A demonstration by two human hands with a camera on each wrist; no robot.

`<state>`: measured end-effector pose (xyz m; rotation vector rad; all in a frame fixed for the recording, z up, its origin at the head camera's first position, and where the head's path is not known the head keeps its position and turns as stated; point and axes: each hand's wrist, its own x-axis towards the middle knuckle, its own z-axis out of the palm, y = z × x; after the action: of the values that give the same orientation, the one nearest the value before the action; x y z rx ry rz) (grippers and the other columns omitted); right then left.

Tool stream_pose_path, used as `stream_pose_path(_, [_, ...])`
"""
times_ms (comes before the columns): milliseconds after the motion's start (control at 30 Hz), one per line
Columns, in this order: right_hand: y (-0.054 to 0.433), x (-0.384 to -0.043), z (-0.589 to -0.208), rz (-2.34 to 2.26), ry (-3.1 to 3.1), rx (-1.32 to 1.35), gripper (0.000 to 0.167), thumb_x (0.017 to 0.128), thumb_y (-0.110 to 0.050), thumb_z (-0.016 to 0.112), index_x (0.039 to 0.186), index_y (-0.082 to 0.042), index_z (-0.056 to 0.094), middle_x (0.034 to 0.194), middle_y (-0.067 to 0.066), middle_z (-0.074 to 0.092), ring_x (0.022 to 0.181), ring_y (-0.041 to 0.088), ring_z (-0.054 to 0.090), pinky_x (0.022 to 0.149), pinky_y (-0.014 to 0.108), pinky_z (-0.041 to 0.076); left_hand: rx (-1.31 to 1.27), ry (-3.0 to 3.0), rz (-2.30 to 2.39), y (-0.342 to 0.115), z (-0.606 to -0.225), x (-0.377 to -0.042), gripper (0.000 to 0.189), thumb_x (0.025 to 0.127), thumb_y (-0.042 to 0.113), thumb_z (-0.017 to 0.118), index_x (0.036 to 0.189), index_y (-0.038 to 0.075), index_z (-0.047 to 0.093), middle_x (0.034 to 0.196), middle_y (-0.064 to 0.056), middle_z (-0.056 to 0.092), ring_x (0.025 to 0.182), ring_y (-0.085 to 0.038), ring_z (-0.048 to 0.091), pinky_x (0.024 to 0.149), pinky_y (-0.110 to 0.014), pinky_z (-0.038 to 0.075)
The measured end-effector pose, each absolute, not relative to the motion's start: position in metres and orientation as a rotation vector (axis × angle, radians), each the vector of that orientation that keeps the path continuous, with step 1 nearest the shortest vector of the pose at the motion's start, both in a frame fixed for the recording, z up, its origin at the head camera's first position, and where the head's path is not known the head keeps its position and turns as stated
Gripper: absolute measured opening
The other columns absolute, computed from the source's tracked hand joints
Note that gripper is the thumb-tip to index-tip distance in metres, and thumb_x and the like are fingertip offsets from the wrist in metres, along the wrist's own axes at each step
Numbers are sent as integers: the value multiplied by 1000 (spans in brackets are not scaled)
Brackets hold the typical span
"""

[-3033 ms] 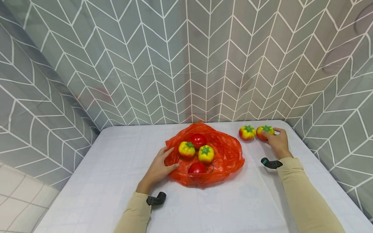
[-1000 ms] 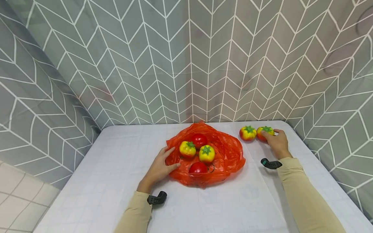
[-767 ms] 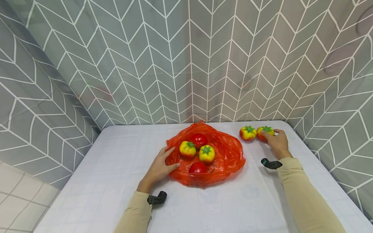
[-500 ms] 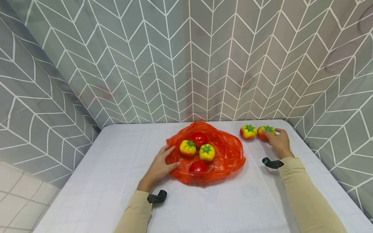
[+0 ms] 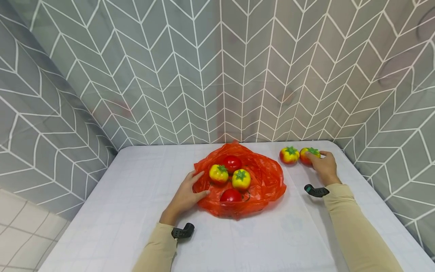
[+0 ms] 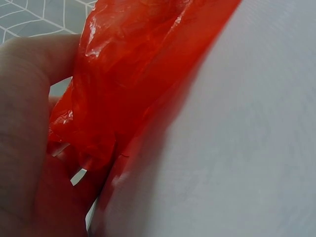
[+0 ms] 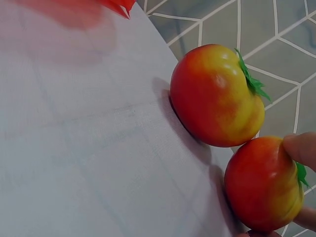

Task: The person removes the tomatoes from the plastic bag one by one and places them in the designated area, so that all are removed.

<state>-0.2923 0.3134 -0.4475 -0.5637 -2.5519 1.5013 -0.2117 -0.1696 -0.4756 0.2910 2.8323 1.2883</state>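
A thin red plastic bag (image 5: 263, 181) lies spread wide at the middle of the table. Inside it are two red-and-yellow artificial tomatoes with green leaf tops, a left one (image 5: 218, 174) and a right one (image 5: 241, 180). Two plain red round fruits, a rear one (image 5: 232, 162) and a front one (image 5: 231, 195), sit beside them. My left hand (image 5: 186, 192) holds the bag's left edge between thumb and fingers, its film bunched in the left wrist view. At the back right, my right hand (image 5: 324, 166) grips a tomato (image 7: 264, 185) resting on the table.
Another tomato (image 7: 217, 96) stands just left of the gripped one, touching it or nearly so. A white cloth covers the table (image 5: 289, 234). Grey chevron-patterned curtains (image 5: 238, 75) hang behind and at both sides. White floor tiles (image 5: 27, 230) show at lower left.
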Motion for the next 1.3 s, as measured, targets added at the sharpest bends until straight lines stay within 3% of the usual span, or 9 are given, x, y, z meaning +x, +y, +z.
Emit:
stream_pose_path(100, [313, -292, -448, 1495, -2555, -576, 93, 96, -55, 53, 152, 12, 21, 149, 37, 32, 129, 46, 41, 111, 55, 36, 282, 2828, 1289, -169, -475, -211, 78, 84, 36, 79, 153, 20, 45, 159, -8, 31, 146, -34, 28, 109, -63, 34])
stream_pose_path(367, [314, -291, -447, 1472, -2559, -575, 91, 97, -54, 52, 152, 12, 22, 144, 38, 39, 122, 45, 48, 104, 52, 41, 269, 2831, 1284, -168, -473, -211, 77, 84, 34, 79, 152, 19, 45, 159, -8, 32, 146, -35, 29, 109, -63, 34])
stream_pose_path(567, [313, -290, -447, 1463, -2557, -584, 91, 96, -54, 53, 153, 10, 22, 143, 36, 41, 113, 42, 56, 93, 42, 47, 277, 2836, 1282, -168, -473, -211, 77, 84, 33, 79, 152, 18, 46, 158, -9, 33, 145, -35, 29, 110, -63, 34])
stream_pose_path(833, [315, -287, -448, 1463, -2565, -566, 93, 95, -56, 55, 153, 9, 21, 140, 36, 44, 100, 35, 62, 75, 26, 47, 272, 2828, 1289, -168, -472, -210, 77, 84, 35, 79, 152, 19, 46, 158, -8, 33, 146, -34, 29, 109, -63, 34])
stream_pose_path(1067, [320, -281, -448, 1536, -2535, -570, 94, 96, -57, 54, 156, 6, 18, 145, 36, 41, 105, 40, 61, 71, 21, 49, 275, 2830, 1291, -168, -473, -211, 77, 84, 34, 79, 152, 19, 46, 158, -8, 32, 146, -34, 29, 109, -64, 34])
stream_pose_path(1300, [320, -271, -450, 1655, -2423, -573, 89, 96, -52, 58, 155, 4, 21, 143, 33, 44, 82, 16, 63, 65, 15, 53, 280, 2830, 1294, -169, -474, -211, 77, 84, 34, 79, 152, 19, 46, 159, -8, 32, 146, -34, 29, 109, -64, 34])
